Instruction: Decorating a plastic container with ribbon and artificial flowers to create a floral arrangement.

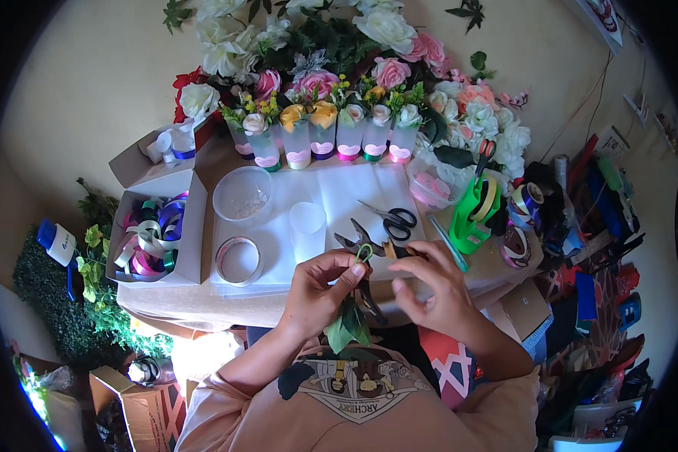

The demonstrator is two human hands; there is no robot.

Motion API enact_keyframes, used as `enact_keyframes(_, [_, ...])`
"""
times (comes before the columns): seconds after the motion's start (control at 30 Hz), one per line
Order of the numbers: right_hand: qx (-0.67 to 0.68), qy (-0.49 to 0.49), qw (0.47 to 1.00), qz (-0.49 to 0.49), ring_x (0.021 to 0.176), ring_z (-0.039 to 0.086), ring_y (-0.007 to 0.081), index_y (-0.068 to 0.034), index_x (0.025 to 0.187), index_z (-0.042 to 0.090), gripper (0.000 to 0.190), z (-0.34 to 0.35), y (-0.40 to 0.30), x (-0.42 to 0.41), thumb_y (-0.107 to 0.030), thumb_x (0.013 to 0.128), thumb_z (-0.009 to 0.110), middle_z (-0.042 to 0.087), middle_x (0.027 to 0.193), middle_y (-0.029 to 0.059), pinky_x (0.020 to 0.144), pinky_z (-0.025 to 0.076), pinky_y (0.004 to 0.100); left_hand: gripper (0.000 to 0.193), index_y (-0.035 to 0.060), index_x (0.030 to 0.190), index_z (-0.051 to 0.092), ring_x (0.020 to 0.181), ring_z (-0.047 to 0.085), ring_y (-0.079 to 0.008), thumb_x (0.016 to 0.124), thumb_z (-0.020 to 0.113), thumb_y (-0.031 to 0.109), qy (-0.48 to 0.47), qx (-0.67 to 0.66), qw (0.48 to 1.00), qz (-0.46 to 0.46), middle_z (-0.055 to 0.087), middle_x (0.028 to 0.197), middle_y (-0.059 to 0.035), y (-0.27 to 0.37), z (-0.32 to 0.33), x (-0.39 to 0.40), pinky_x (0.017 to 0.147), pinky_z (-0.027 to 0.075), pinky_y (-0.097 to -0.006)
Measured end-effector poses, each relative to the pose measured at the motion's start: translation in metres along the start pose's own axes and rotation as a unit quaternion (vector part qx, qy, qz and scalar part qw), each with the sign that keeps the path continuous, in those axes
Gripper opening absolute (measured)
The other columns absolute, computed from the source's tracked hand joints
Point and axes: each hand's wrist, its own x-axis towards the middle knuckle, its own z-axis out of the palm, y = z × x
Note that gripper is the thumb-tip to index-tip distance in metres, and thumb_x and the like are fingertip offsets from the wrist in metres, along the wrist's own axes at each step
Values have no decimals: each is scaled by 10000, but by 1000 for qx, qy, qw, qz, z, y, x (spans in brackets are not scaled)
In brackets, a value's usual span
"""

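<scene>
My left hand [322, 291] pinches a green wire stem [364, 252] bent into a loop at its top. Artificial green leaves [347, 327] hang below those fingers. Right behind the loop are pliers [363, 240] with spread jaws and dark handles. One handle points toward my right hand [435, 282], the other runs down past the table's front edge. My right hand has its fingers apart, with the upper ones at the pliers' handle; whether they grip it is unclear. Black-handled scissors [398, 222] lie just beyond the pliers on white sheets [271, 271].
A frosted cup [308, 229], a tape roll [238, 260] and a clear bowl [243, 195] occupy the sheets. At left stands a ribbon box [189, 243]. Several flower-filled cups [322, 141] line the back. A green tape dispenser [472, 226] and a pink-filled tub [434, 183] are at right.
</scene>
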Motion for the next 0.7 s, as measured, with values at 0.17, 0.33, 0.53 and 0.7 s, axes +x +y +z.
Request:
enact_keyframes(0.17, [-73, -39, 997, 8, 1000, 440, 356, -70, 1004, 582, 573, 8, -17, 6, -448, 615, 767, 403, 1087, 175, 847, 376, 428, 125, -22, 948, 617, 862, 597, -132, 882, 572, 74, 13, 19, 999, 42, 628, 910, -77, 0, 8, -2, 761, 484, -251])
enact_keyframes(0.33, [-19, -60, 997, 39, 1005, 449, 360, -48, 1018, 560, 504, 13, -8, 0, -321, 637, 746, 407, 1097, 188, 851, 380, 430, 126, -16, 989, 558, 885, 616, -168, 903, 530, 72, -32, -88, 995, -33, 625, 950, -93, 4, 0, -4, 749, 523, -281])
enact_keyframes(0.53, [198, -89, 971, 101, 986, 497, 330, 9, 967, 552, 333, 0, 1, -3, -114, 676, 656, 451, 1072, 184, 846, 412, 371, 141, -37, 976, 538, 825, 591, -120, 920, 507, 88, -19, -46, 999, 22, 599, 883, -61, 19, 1, -15, 766, 485, -258])
enact_keyframes(0.7, [150, -115, 981, 47, 939, 497, 294, 33, 950, 538, 264, -26, -7, 2, -75, 726, 626, 450, 1048, 166, 824, 409, 337, 130, -32, 1000, 544, 698, 564, -88, 924, 469, 43, 50, 143, 984, 90, 586, 741, -53, 20, -2, -18, 644, 463, -246])
